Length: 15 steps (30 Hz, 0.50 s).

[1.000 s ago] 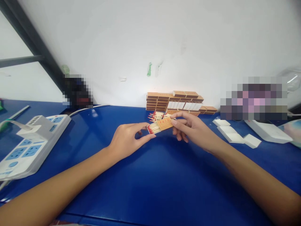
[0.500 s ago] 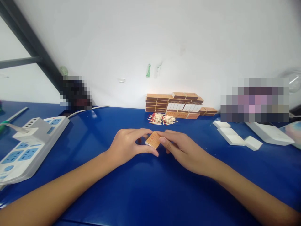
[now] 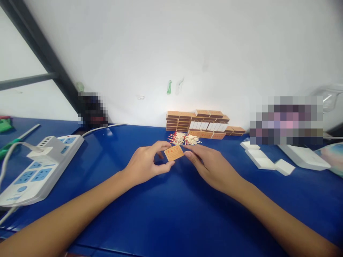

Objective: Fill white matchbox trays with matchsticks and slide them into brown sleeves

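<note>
A small orange-yellow matchbox [image 3: 174,153] with red print on its top is held above the blue table. My left hand [image 3: 144,160] grips its left part, thumb at the near edge and index finger at the far edge. At the box's right end, the thumb and forefinger of my right hand [image 3: 207,162] are closed against the edge; its other fingers are mostly hidden. Just beyond lie two loose piles of red-tipped matches [image 3: 177,137]. Behind them stacked matchboxes [image 3: 178,121] stand against the wall, some turned with white ends outward.
On the left lies a white power strip [image 3: 40,171] with blue sockets and a plugged-in cable. White open box pieces [image 3: 258,159] and a white block [image 3: 304,157] are on the right. A dark metal bar [image 3: 53,67] slants across the upper left.
The matchbox has turned flatter, its printed top now facing me more. My right thumb has slid from its top to its right edge. The view has shifted slightly.
</note>
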{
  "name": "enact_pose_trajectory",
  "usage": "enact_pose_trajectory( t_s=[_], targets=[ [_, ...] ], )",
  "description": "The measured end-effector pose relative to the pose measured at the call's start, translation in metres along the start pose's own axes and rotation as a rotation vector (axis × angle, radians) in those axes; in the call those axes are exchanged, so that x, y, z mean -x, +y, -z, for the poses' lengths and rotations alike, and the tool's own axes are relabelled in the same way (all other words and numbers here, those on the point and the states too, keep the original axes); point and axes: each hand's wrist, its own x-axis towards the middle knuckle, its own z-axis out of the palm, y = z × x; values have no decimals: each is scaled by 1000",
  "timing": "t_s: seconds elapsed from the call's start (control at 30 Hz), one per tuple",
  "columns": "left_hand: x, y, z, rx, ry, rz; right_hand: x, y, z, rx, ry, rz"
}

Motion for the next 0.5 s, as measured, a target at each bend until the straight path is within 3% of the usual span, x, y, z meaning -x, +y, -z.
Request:
enact_pose_trajectory(
  t_s=[0.07, 0.17, 0.3, 0.5],
  targets=[
    [-9, -2, 8, -36, -12, 53, -4, 13, 0, 234, 19, -45],
    [-34, -6, 23, -149, -15, -30, -8, 26, 2, 466, -44, -74],
    [-91, -17, 36, -231, 50, -235, -9, 24, 6, 532, -71, -73],
    [-167, -37, 21, -258, 40, -205, -10, 15, 9, 530, -168, -79]
  ],
)
